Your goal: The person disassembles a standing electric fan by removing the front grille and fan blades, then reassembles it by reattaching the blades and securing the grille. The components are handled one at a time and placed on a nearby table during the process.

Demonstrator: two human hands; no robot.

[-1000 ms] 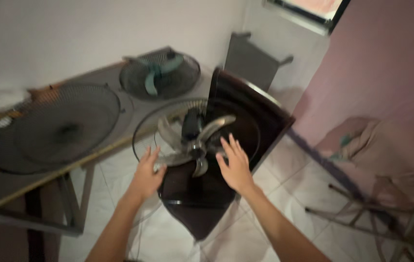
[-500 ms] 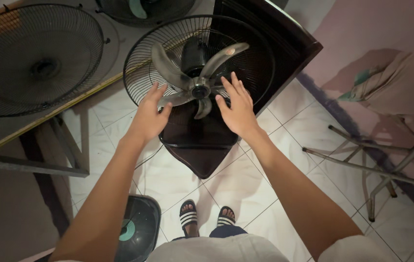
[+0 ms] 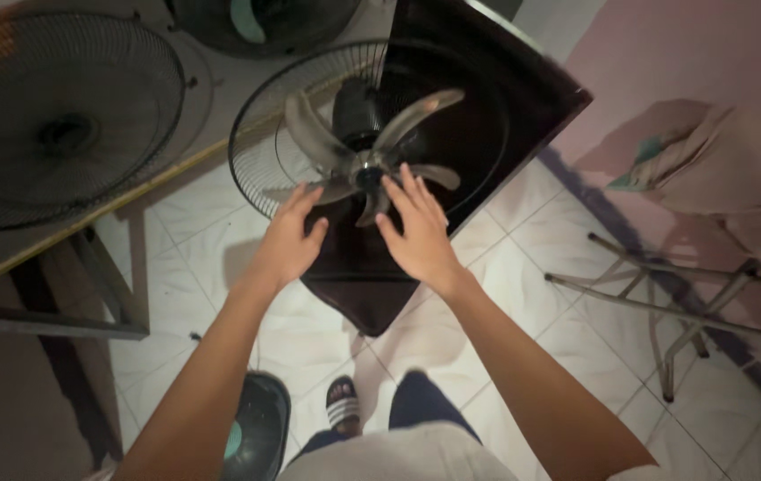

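Nearest the camera, at the bottom edge, a sandalled foot (image 3: 341,405) stands on the pale tiled floor (image 3: 523,294), with a dark round fan base (image 3: 256,432) on the floor just to its left.

Both forearms reach up from there. The left hand (image 3: 290,242) is open, fingers spread, its fingertips at the lower blade of the fan blades (image 3: 364,156) — touching it, as far as the dim light allows. The right hand (image 3: 416,233) is likewise open and flat, fingers fanned out, with the fingertips at the hub and the blade below it. The two hands are apart, side by side, and neither is closed around anything.

The translucent grey blades sit on a dark motor (image 3: 355,111), inside the rear wire guard (image 3: 260,134), which has no front cover on it. The whole fan head lies face-up on a dark glossy square table (image 3: 523,98) whose corner points toward the person.

To the left runs a grey workbench (image 3: 60,245) on a metal frame; a separate round wire grille (image 3: 60,116) lies on it, and further back another fan head with a teal part (image 3: 260,22). To the right — against a pink wall (image 3: 683,44) — crumpled cloth (image 3: 728,169) lies over a folding metal stand (image 3: 666,303).
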